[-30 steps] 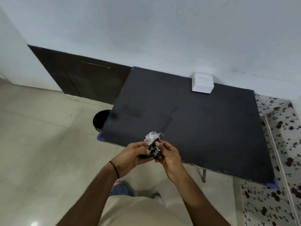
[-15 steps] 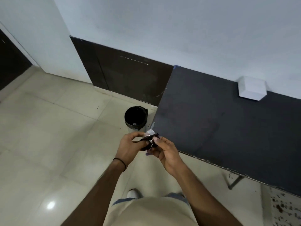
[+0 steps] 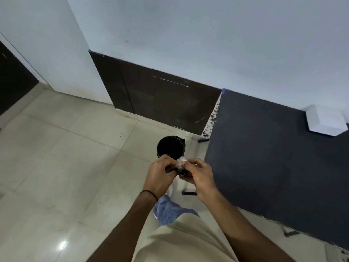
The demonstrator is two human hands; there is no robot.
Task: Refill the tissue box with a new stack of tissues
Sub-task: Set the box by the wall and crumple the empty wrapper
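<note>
Both hands are closed on a small crumpled wad of black-and-clear plastic wrapper [image 3: 180, 165], the left hand [image 3: 160, 174] and right hand [image 3: 200, 174] pinching it together just above the round black waste bin [image 3: 170, 146] on the floor. This looks like discarding the packaging, so the next move is to release it over the bin's mouth. The white square tissue box [image 3: 325, 122] sits well apart at the far edge of the dark tabletop [image 3: 264, 157].

One tissue box [image 3: 325, 122], one black bin [image 3: 170, 146], one table [image 3: 273, 157], two hands, left [image 3: 160, 174] and right [image 3: 200, 173].
</note>
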